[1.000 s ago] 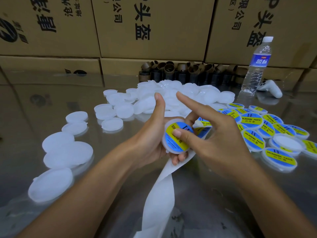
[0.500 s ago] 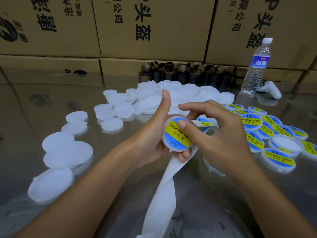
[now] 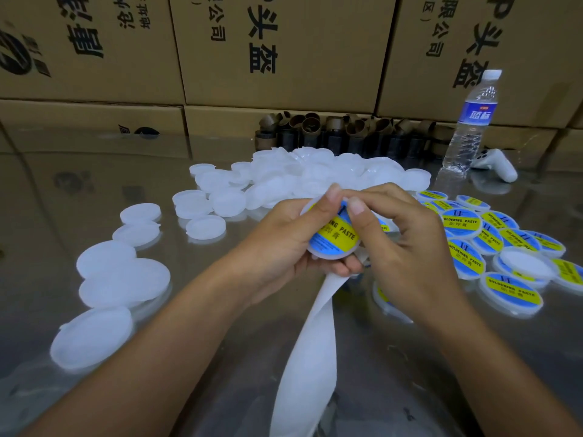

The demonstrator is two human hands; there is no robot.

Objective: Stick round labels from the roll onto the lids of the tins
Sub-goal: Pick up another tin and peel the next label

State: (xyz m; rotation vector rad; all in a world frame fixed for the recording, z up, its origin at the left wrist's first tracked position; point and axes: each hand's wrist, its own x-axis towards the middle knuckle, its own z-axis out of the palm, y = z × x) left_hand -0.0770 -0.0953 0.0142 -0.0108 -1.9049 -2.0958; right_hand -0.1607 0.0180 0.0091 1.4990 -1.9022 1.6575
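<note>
Now my left hand point(image 3: 284, 238) grips the tin point(image 3: 329, 255) from the left, thumb flat on its label point(image 3: 339, 236). My right hand point(image 3: 410, 247) pinches the far rim, thumb pressed beside the other. The backing strip point(image 3: 309, 357) hangs from under my left fingers toward me. The labelled tins point(image 3: 492, 247) lie just to the right, nearer my right hand, so I judge that hand sets this one down; blank lids point(image 3: 315, 175) lie ahead. Half a second ago my left thumb stood clear while a right fingertip smoothed.
</note>
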